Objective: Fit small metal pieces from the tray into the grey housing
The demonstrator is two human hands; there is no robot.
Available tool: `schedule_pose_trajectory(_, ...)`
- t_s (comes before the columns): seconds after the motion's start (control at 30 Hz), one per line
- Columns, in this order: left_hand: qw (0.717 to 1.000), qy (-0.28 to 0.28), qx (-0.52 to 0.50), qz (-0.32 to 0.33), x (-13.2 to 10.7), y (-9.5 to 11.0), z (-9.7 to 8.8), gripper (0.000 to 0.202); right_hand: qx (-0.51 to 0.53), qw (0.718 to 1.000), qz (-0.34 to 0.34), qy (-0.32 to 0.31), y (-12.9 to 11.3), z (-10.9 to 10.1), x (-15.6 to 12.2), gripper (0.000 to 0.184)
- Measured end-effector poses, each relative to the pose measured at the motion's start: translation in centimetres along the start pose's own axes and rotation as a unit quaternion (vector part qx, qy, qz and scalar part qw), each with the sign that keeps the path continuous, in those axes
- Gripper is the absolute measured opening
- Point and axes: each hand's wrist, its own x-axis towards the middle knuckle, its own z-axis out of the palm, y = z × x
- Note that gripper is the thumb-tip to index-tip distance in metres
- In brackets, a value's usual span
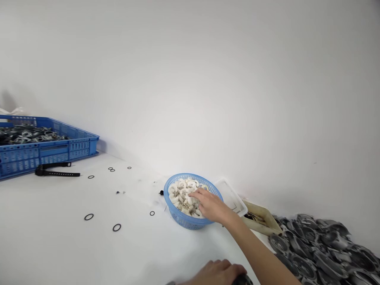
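Note:
My right hand (209,204) reaches into a round blue plastic basket (178,217) on the white table. The basket is filled with small white ring-shaped parts (181,190), and my fingers rest on them, bent down among them; whether they hold one is hidden. My left hand (216,273) lies at the bottom edge of the view, curled over a dark round part (242,280) that is mostly out of frame.
A blue crate (44,152) of grey metal parts stands at the far left, a black strap (56,170) before it. Several black O-rings (88,217) lie scattered on the table. A white tray (233,196), a beige tray (264,221) and a heap of grey castings (320,247) lie to the right.

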Motion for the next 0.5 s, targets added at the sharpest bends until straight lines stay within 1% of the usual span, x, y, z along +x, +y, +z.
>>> schedule_pose_trajectory(0.07,0.999,0.021,0.017,-0.022,0.5,-0.3,0.3,0.063,-0.015,1.000,-0.011,-0.013,0.2,0.9,1.2,0.058)
schedule_pose_trajectory(0.1,0.999,0.030,0.019,-0.026,0.6,-0.4,0.4,0.061,-0.022,0.999,-0.014,-0.020,0.2,1.2,1.6,0.058)
schedule_pose_trajectory(0.2,0.999,0.039,0.014,-0.016,0.1,-0.6,0.2,0.063,-0.031,0.999,-0.009,-0.034,0.0,1.5,2.0,0.046)
schedule_pose_trajectory(0.3,0.997,0.077,-0.014,0.020,-1.1,-0.1,-0.2,0.071,-0.016,0.999,0.016,-0.034,0.1,0.4,1.4,0.039)
schedule_pose_trajectory(0.4,0.991,0.120,-0.042,0.050,-2.3,0.8,-0.6,0.067,0.017,0.998,0.057,-0.023,0.7,-1.7,-0.8,0.044)
schedule_pose_trajectory(0.5,0.990,0.127,-0.036,0.046,-2.8,1.6,-0.8,0.062,0.050,0.994,0.093,-0.030,1.2,-4.0,-5.2,0.043)
